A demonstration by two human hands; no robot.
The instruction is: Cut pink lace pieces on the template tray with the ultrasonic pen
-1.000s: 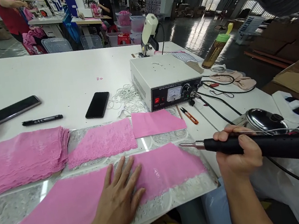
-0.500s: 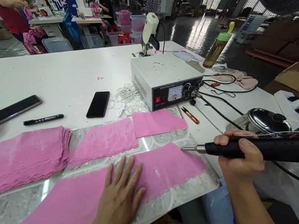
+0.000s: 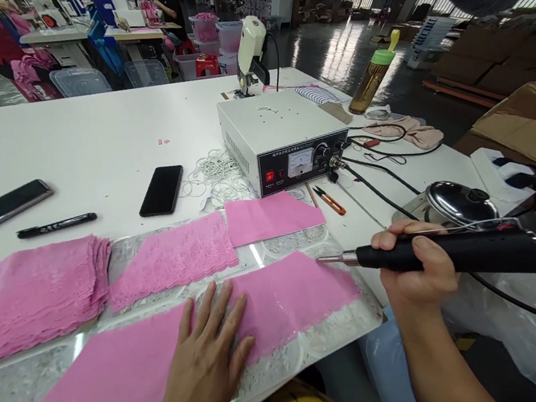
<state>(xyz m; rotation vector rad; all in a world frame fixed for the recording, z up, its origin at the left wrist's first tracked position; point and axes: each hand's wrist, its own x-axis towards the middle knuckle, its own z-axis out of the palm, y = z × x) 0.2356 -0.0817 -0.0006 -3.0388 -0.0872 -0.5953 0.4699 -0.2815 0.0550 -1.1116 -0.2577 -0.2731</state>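
My left hand [image 3: 209, 344] lies flat with fingers spread on a long pink fabric piece [image 3: 104, 386], which rests on a clear-covered work surface [image 3: 320, 348]. My right hand [image 3: 415, 259] is wrapped round the black handle of an ultrasonic welding pen [image 3: 477, 253]. The pen's thin metal tip points left and is at the right part of the pink fabric, near its slanted upper edge; whether it touches cannot be made out. Behind lie a lace piece [image 3: 175, 255], a smaller pink panel [image 3: 270, 217] and a stack of pink lace pieces [image 3: 35, 296].
A white control box [image 3: 281, 125] with cables stands behind the fabric. Orange-handled thread snips [image 3: 329, 200], a phone [image 3: 161, 190], another phone [image 3: 1, 206], a black marker [image 3: 57, 225] and a tangle of white cord [image 3: 219, 178] lie around. A metal-lidded pot [image 3: 460, 202] is at right. Two people work beyond.
The whole view has shifted, so most things appear farther left. My left hand stays flat on the fabric, and my right hand keeps the pen's tip at the fabric's right part.
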